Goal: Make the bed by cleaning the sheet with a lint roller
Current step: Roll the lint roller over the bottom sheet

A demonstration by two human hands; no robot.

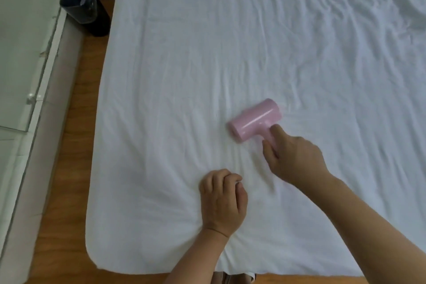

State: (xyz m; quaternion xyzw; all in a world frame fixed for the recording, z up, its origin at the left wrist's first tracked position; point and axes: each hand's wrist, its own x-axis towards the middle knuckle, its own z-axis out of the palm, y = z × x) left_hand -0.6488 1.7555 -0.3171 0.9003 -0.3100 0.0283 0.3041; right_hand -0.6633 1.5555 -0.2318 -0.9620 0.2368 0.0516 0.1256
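A: How are the hands placed?

B: The left hand sits nearest, close to the foot edge of the white sheet, fingers curled and pinching a small fold of it. Just beyond, the right hand is wrapped round the handle of the pink lint roller, forefinger stretched along it.

A: And the roller itself?

B: Its drum lies on the sheet, just past the left hand, slightly blurred.

A: Further off?

B: Creases toward the sheet's far right. Left of the sheet, wooden floor and a dark lined bin at the far corner.
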